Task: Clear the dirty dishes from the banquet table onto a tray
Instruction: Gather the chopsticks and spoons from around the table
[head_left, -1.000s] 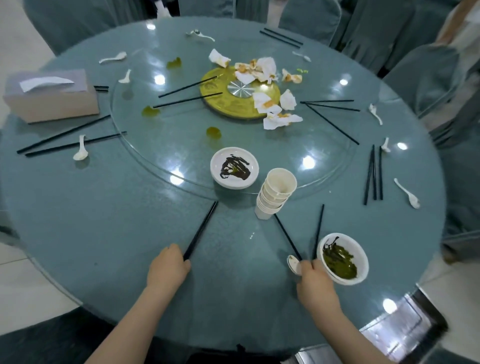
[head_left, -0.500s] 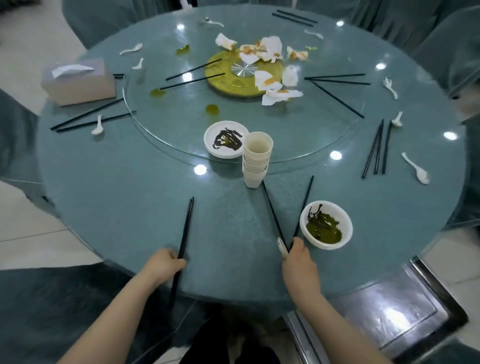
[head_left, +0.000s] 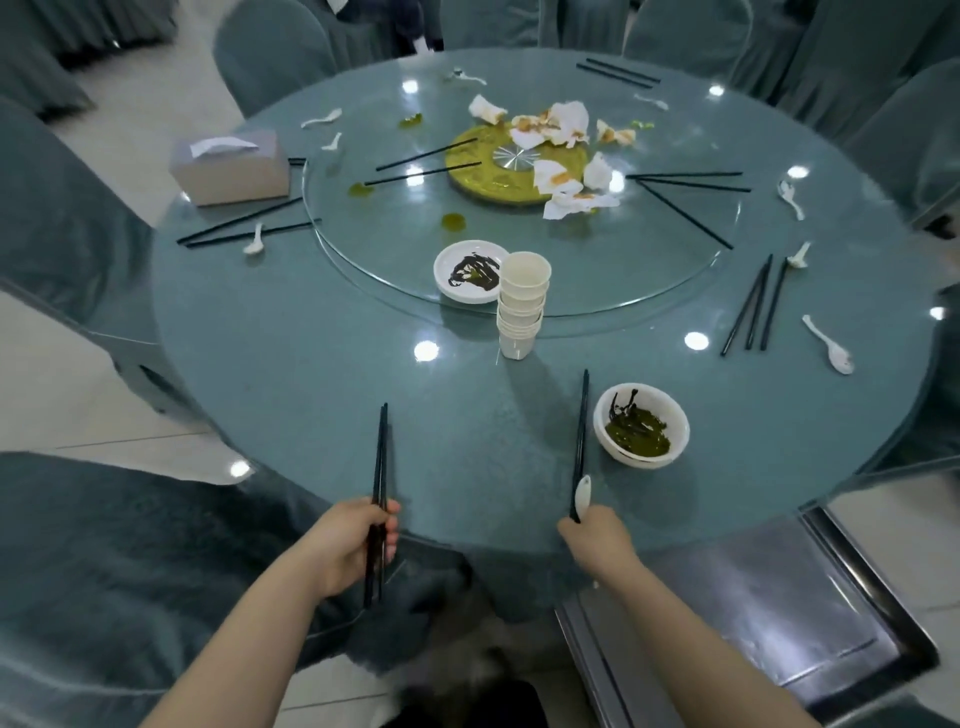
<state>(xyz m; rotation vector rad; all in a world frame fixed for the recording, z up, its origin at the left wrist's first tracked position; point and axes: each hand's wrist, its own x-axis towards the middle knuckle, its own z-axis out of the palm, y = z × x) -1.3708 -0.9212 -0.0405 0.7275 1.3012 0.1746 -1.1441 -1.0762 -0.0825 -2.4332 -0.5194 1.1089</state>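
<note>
A: Far left, a tissue box (head_left: 231, 169) is sitting on the counter (head_left: 291, 374). The left hand (head_left: 347, 545) is gripping a pair of chopsticks (head_left: 380, 467), fingers curled round them, tips pointing away over the counter edge.

B: The right hand (head_left: 597, 540) is pinching a second chopstick pair (head_left: 581, 431) plus a white spoon (head_left: 583, 493). The bowl (head_left: 641, 425) of greens is sitting just beside.

A: The steel tray (head_left: 769, 618) is waiting low on the right. Probably best carrying both bundles level, keeping the spoon pinned so it isn't slipping.

B: The cup stack (head_left: 522, 304) and small plate (head_left: 470, 271) are waiting further in.
</note>
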